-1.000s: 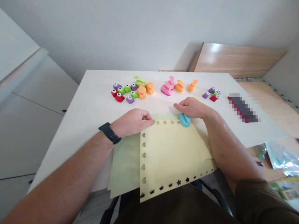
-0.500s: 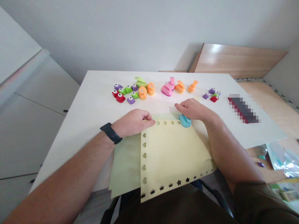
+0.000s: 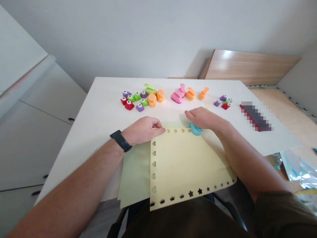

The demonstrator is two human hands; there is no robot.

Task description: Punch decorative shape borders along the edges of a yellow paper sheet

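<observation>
A pale yellow sheet of paper (image 3: 188, 162) lies in front of me, its lower edge hanging past the table edge. Hearts are cut down its left side, round holes along the top, and crowns, flowers and stars along the bottom. My left hand (image 3: 146, 129) pinches the sheet's upper left corner between thumb and fingers. On the top edge, toward the right, sits a blue craft punch (image 3: 196, 129). My right hand (image 3: 201, 116) bears on the punch from above with curled fingers, hiding its upper part. Beneath the sheet are more greenish papers (image 3: 136, 175).
Several small punches (image 3: 137, 96) in purple, green and red stand at the back left beside orange punches (image 3: 152, 99). Pink punches (image 3: 177, 97) and more orange ones stand centrally. Small punches (image 3: 226, 105) and a blurred dark item (image 3: 256, 116) lie right on the white table (image 3: 99, 109).
The view has shifted slightly. The right hand sits slightly lower over the blue punch, whose lever is more covered. The sheet's lower right corner has come into view. The left hand keeps its pinch.
</observation>
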